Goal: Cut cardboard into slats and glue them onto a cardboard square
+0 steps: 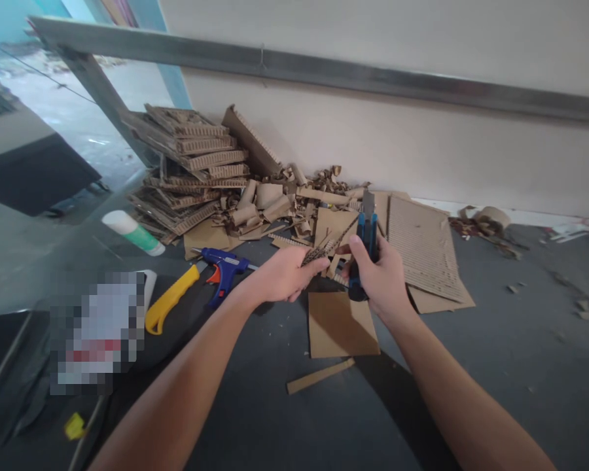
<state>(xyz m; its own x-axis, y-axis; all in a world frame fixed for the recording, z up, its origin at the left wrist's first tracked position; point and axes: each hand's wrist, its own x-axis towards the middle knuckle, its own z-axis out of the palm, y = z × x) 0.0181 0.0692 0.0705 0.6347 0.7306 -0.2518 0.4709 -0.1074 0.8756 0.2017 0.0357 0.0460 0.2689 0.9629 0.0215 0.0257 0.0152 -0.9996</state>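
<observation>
My left hand (pixel 285 271) is closed on a few thin strips of corrugated cardboard (pixel 324 248), which stick out toward the upper right. In my right hand (pixel 380 278) is a blue and black utility knife (pixel 368 239), its grey blade end pointing away from me. The knife stands just right of the strips. Whether they touch I cannot tell. Below both hands lies a flat, square piece of cardboard (pixel 341 324), with a narrow cardboard strip (pixel 320 376) nearer to me.
Left of my hands lie a blue glue gun (pixel 223 271), a yellow cutter (pixel 173 301) and a white and green tube (pixel 132 232). Stacked cardboard frames (pixel 196 157) and scraps (pixel 275 203) fill the back. A ribbed cardboard sheet (pixel 422 245) lies at the right, below a metal rail (pixel 324 69).
</observation>
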